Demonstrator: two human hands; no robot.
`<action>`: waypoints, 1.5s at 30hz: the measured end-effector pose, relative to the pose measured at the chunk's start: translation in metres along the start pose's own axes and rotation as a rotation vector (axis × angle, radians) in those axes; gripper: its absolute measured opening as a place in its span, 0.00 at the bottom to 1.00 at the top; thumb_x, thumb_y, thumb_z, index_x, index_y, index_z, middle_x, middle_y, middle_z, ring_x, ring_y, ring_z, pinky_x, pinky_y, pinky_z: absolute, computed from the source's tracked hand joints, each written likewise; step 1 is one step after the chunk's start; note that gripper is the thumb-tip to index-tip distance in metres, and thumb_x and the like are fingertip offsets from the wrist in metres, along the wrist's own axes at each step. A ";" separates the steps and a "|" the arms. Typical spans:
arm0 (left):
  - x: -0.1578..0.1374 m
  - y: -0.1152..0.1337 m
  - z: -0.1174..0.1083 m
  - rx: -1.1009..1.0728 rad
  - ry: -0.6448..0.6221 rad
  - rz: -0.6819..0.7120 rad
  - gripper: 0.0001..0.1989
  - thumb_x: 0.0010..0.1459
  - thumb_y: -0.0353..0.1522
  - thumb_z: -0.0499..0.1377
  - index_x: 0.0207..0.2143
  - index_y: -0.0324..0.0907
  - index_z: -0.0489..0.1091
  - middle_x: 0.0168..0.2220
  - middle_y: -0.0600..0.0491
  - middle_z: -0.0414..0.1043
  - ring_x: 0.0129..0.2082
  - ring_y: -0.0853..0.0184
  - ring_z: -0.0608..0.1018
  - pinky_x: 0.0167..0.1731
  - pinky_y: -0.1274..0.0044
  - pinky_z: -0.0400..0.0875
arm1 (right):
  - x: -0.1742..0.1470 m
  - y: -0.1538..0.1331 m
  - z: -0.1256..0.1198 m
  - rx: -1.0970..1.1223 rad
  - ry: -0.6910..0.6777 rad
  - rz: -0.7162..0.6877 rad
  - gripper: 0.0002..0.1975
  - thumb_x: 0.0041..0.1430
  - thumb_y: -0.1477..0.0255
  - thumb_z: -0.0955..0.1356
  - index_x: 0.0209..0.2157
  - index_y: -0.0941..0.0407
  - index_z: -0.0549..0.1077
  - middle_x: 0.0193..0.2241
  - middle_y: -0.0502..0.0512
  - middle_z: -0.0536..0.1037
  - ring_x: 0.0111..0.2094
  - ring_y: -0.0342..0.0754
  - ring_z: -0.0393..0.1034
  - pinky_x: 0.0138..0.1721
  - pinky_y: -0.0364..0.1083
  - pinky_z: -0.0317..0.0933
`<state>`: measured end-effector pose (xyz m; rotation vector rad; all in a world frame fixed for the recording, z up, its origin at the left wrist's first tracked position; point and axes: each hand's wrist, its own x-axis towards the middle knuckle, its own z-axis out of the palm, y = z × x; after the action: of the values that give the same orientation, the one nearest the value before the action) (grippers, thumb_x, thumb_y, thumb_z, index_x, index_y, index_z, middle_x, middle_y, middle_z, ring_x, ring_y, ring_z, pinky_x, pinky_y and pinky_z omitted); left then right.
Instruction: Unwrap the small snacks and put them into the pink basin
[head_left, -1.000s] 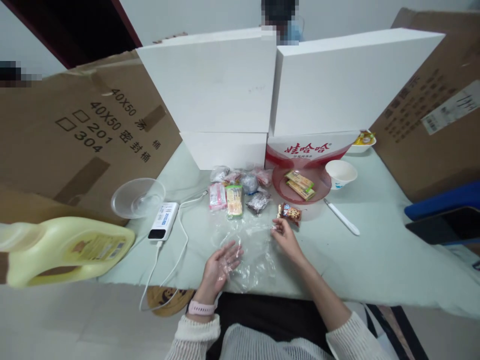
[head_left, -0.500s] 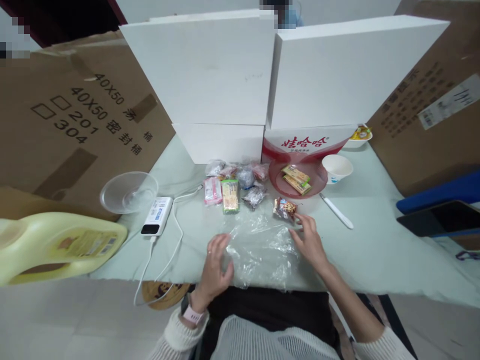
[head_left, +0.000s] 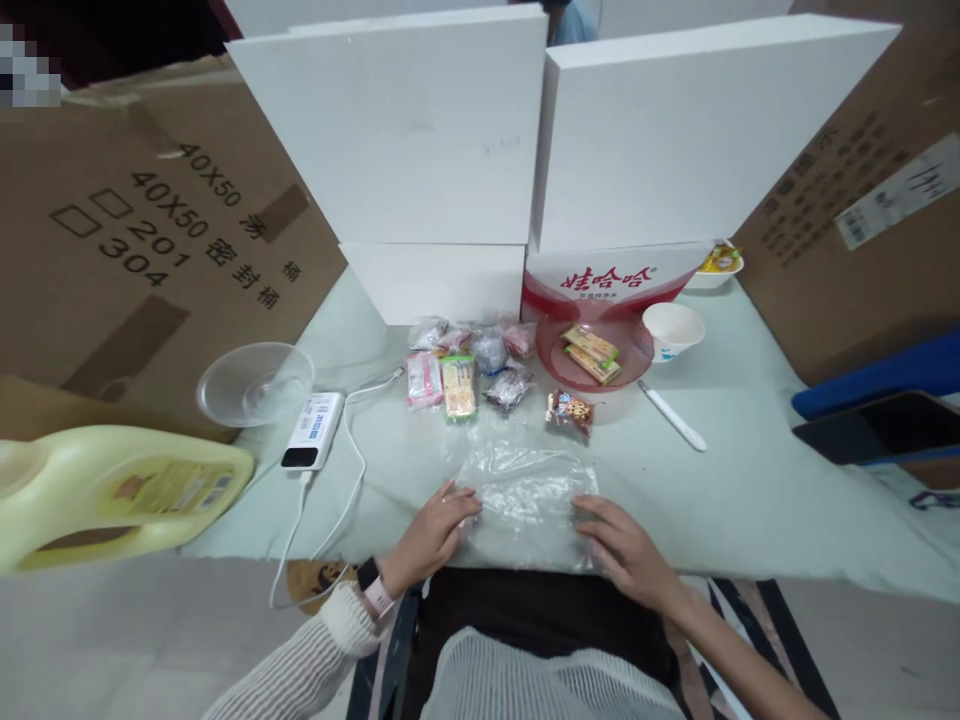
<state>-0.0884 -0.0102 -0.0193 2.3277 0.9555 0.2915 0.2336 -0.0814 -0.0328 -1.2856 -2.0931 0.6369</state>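
A clear, crinkled plastic bag [head_left: 529, 505] lies flat near the table's front edge. My left hand [head_left: 439, 528] rests on its left side, fingers stretched over the edge of the film. On the opposite side, my right hand [head_left: 626, 548] has its fingers extended and slightly apart, fingertips touching the bag's right edge. Just beyond the bag is a brown-wrapped snack [head_left: 570, 414]. Farther left, several small packaged snacks sit in a group, among them a green-ended cracker pack [head_left: 459, 388] and a pink-and-white packet [head_left: 424, 380].
A reddish plate [head_left: 551, 365] bears two cracker packs, beside a white paper bowl [head_left: 673, 330] and a white-handled peeler-like tool [head_left: 675, 418]. Leftward are a power bank [head_left: 315, 432] with cable, a clear bowl [head_left: 255, 385] and a yellow jug [head_left: 127, 490]. White boxes [head_left: 420, 150] stand behind.
My right hand has drawn back from beside the brown-wrapped snack to the bag's right edge. My left hand has turned inward onto the left edge. The bag looks flatter.
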 end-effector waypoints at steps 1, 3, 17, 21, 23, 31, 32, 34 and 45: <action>-0.002 0.005 -0.002 -0.092 0.006 -0.048 0.16 0.61 0.28 0.45 0.47 0.42 0.68 0.46 0.49 0.73 0.50 0.65 0.71 0.59 0.63 0.50 | -0.002 -0.002 -0.007 0.077 0.001 0.055 0.11 0.59 0.74 0.59 0.36 0.55 0.72 0.46 0.60 0.73 0.50 0.51 0.66 0.49 0.52 0.63; -0.004 0.014 -0.005 -0.272 0.002 -0.160 0.16 0.63 0.33 0.45 0.43 0.42 0.71 0.42 0.51 0.75 0.46 0.65 0.73 0.58 0.66 0.53 | -0.007 -0.005 -0.019 0.236 -0.010 0.196 0.12 0.60 0.70 0.59 0.33 0.55 0.72 0.40 0.59 0.76 0.43 0.50 0.70 0.44 0.50 0.65; 0.042 0.019 0.019 -0.728 0.554 -0.685 0.20 0.54 0.45 0.51 0.35 0.37 0.70 0.16 0.58 0.64 0.16 0.71 0.67 0.20 0.79 0.61 | 0.050 0.026 0.011 -0.128 0.314 0.572 0.17 0.58 0.64 0.57 0.41 0.57 0.71 0.30 0.58 0.77 0.31 0.52 0.71 0.35 0.49 0.63; 0.045 0.017 0.018 -0.555 0.578 -0.684 0.19 0.56 0.42 0.49 0.38 0.37 0.70 0.13 0.59 0.62 0.17 0.69 0.68 0.23 0.78 0.61 | 0.058 0.034 0.019 -0.297 0.281 0.500 0.19 0.60 0.68 0.56 0.46 0.60 0.70 0.35 0.62 0.78 0.33 0.54 0.71 0.36 0.51 0.63; 0.046 0.014 0.017 -0.522 0.552 -0.685 0.19 0.59 0.41 0.46 0.40 0.37 0.69 0.13 0.59 0.62 0.18 0.68 0.69 0.25 0.77 0.63 | 0.061 0.035 0.021 -0.311 0.286 0.485 0.20 0.60 0.68 0.55 0.48 0.60 0.68 0.36 0.63 0.77 0.33 0.54 0.71 0.37 0.52 0.63; 0.039 0.023 0.009 -0.033 0.782 -0.468 0.19 0.61 0.35 0.48 0.53 0.36 0.59 0.50 0.41 0.64 0.52 0.58 0.67 0.50 0.65 0.62 | 0.057 0.025 0.008 -0.020 0.279 0.469 0.27 0.57 0.69 0.60 0.57 0.60 0.54 0.31 0.56 0.76 0.33 0.50 0.70 0.38 0.50 0.64; 0.039 0.028 0.013 0.077 0.714 -0.342 0.19 0.60 0.32 0.48 0.53 0.37 0.59 0.53 0.41 0.62 0.57 0.58 0.62 0.54 0.64 0.57 | 0.055 0.024 0.009 0.008 0.262 0.457 0.27 0.56 0.71 0.59 0.58 0.59 0.54 0.32 0.56 0.76 0.33 0.49 0.70 0.37 0.49 0.65; 0.041 0.038 0.025 0.217 0.460 -0.098 0.21 0.59 0.26 0.47 0.56 0.40 0.57 0.56 0.44 0.60 0.61 0.60 0.56 0.58 0.63 0.51 | 0.054 0.024 0.014 -0.001 0.263 0.439 0.25 0.56 0.73 0.58 0.57 0.59 0.56 0.33 0.56 0.76 0.34 0.49 0.70 0.38 0.49 0.65; 0.061 0.005 0.034 0.371 0.058 -0.164 0.32 0.57 0.43 0.54 0.61 0.44 0.51 0.64 0.39 0.42 0.63 0.47 0.45 0.54 0.49 0.43 | 0.026 0.020 0.006 -0.121 0.189 0.553 0.25 0.57 0.71 0.57 0.57 0.58 0.55 0.29 0.54 0.76 0.28 0.50 0.72 0.31 0.48 0.66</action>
<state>-0.0279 0.0137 -0.0449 2.5594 1.3145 0.1217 0.2323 -0.0497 -0.0442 -1.9381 -1.6428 0.5892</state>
